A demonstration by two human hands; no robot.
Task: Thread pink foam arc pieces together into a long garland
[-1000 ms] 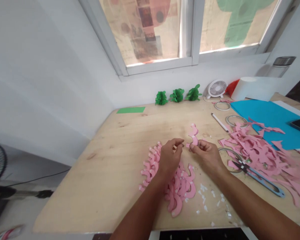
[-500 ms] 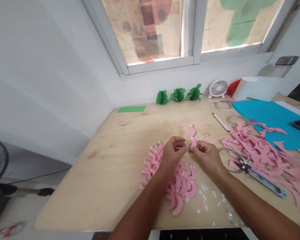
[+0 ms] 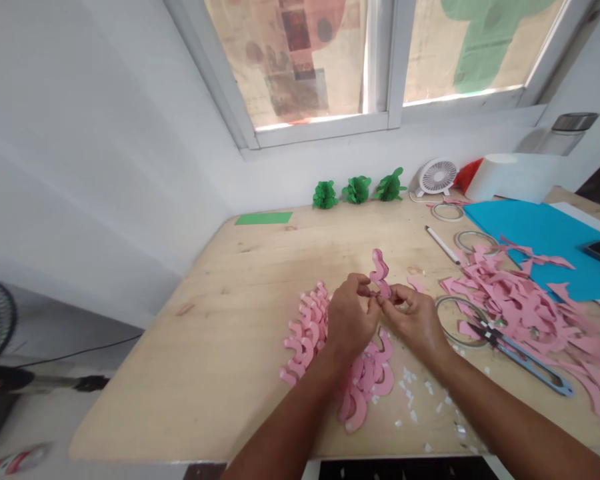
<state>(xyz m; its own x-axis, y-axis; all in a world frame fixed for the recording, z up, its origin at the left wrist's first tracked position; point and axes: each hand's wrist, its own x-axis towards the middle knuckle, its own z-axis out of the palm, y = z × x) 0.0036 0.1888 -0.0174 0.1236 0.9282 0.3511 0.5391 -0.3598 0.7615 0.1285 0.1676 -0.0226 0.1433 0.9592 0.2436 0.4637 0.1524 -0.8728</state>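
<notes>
A wavy pink paper cutout (image 3: pixel 379 272) stands up between my hands above the table. My left hand (image 3: pixel 351 312) pinches its lower end from the left, thumb and fingers together. From the right, my right hand (image 3: pixel 414 321) pinches the same lower end, fingertips almost touching the left ones. What exactly lies between the fingertips is hidden. Under and left of my left forearm lie more wavy pink cutouts (image 3: pixel 307 323), several bearing small white patches. Another group of pink cutouts (image 3: pixel 366 373) lies between my forearms.
Blue-handled scissors (image 3: pixel 523 360) rest across a tape roll (image 3: pixel 443 320) beside a heap of pink scraps (image 3: pixel 523 293). Behind are a white pen (image 3: pixel 443 245), blue sheets (image 3: pixel 545 230), a small fan (image 3: pixel 436 176) and green paper figures (image 3: pixel 356 190). White bits (image 3: pixel 410 393) litter the front.
The pink cutout has turned and tilted slightly left at its top. Both hands have shifted a little, with the fingertips closer together around its lower end.
</notes>
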